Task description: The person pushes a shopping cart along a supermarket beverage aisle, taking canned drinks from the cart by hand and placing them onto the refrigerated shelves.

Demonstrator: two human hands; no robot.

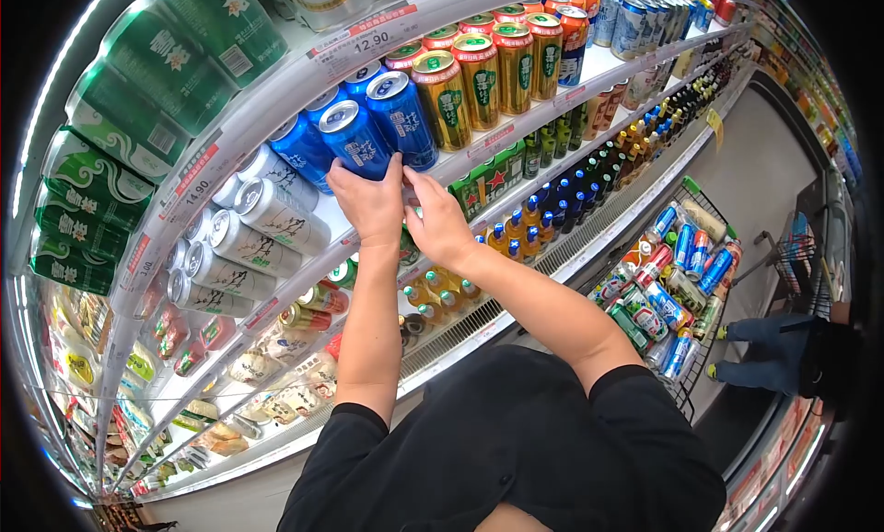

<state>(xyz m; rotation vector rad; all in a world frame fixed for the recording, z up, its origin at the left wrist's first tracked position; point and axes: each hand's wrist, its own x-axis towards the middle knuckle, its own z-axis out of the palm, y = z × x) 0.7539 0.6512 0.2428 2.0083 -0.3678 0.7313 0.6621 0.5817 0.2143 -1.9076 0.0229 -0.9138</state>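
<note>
Both my arms reach up to a shelf of drink cans. My left hand (370,201) is wrapped round the lower part of a blue can (359,144) at the shelf's front edge. Close beside it, my right hand (436,221) has its fingertips at the base of the neighbouring blue can (403,120); its fingers are bent and partly hidden, so its hold is unclear. More blue cans stand behind these two. Gold cans (444,95) are lined up to the right, and white cans (276,214) to the left.
Green can packs (175,58) fill the upper left shelf. Lower shelves hold bottles (516,233). A shopping cart (704,371) full of mixed cans stands at the right, with another person (769,355) beyond it. The shelf rail (460,159) runs beneath the cans.
</note>
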